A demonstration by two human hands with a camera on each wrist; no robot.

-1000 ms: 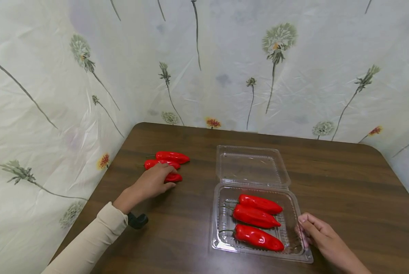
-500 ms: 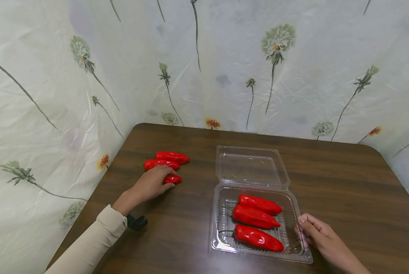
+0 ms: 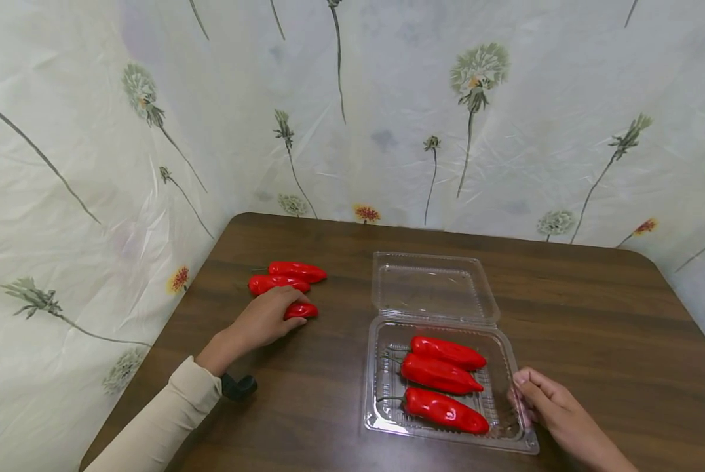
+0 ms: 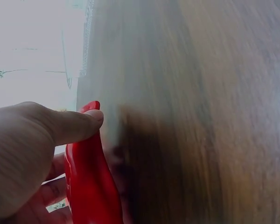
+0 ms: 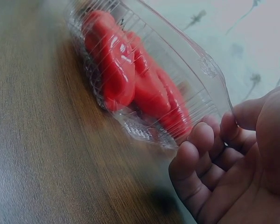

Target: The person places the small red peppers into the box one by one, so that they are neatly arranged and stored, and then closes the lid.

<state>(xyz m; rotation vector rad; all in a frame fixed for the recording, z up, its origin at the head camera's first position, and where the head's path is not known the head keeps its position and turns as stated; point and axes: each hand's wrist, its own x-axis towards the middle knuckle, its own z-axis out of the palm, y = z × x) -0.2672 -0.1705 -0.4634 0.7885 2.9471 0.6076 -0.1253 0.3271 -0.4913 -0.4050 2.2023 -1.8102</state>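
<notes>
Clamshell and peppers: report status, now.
Left hand grips one red pepper. Right hand pinches clear plastic clamshell by its edge. Three peppers inside, two beyond left hand. Lid folded back, nothing seen blocking.

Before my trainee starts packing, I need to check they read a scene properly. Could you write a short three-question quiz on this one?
1. How many red peppers lie in the clear container?
2. True or false: the container's lid is open.
3. What does the left hand hold?
A: the lid
B: a pepper outside the container
C: the container's edge

Key: 1. Three. 2. True. 3. B.
</notes>
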